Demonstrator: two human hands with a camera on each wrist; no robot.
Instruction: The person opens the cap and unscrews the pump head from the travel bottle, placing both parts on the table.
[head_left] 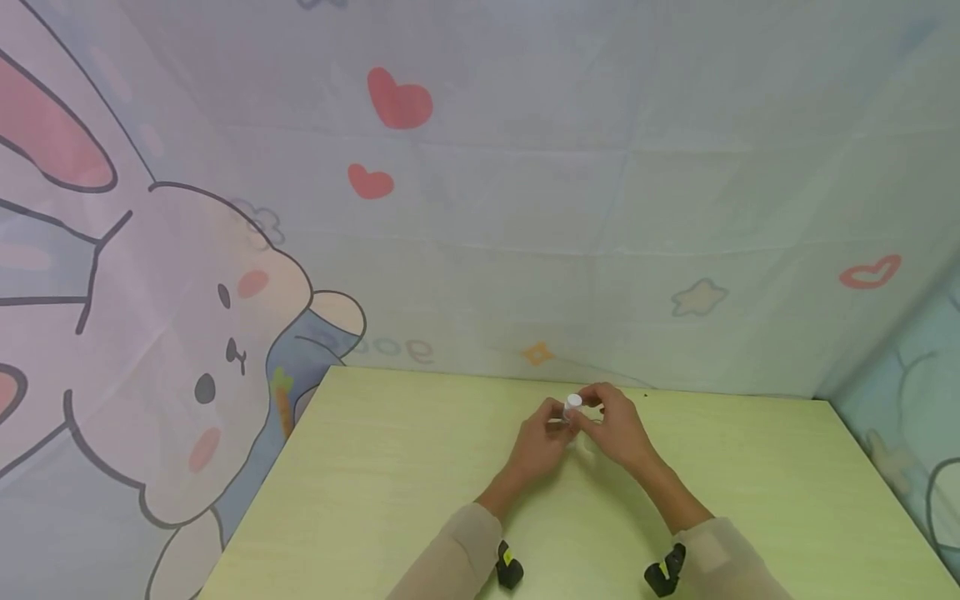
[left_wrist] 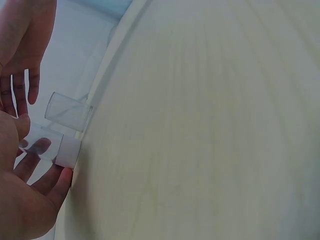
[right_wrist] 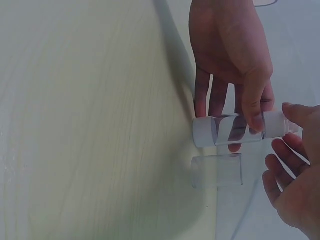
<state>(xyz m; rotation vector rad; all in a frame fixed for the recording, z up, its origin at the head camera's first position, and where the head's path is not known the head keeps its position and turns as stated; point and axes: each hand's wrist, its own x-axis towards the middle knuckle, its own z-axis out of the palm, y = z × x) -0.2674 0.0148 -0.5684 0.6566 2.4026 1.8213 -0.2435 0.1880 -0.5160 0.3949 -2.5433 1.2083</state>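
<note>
Clear bottle [right_wrist: 225, 131] upright at desk [right_wrist: 100, 125], near far edge, white base lowest; desk contact unclear. Left hand [right_wrist: 230, 55] pinches its body, thumb against fingers. Right hand [right_wrist: 300, 195]: thumb and forefinger pinching white cap [right_wrist: 273, 125]. Clear cover [right_wrist: 217, 171] stands just beside.

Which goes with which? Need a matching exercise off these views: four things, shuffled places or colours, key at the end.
Things
1. Left hand
2. Right hand
3. Clear cylinder
4. Table

Places or colours
A. Upright beside the bottle
B. Gripping the bottle's clear body
C. Pale yellow-green
D. At the bottle's white upper end

Pairs: 1-B, 2-D, 3-A, 4-C
</note>
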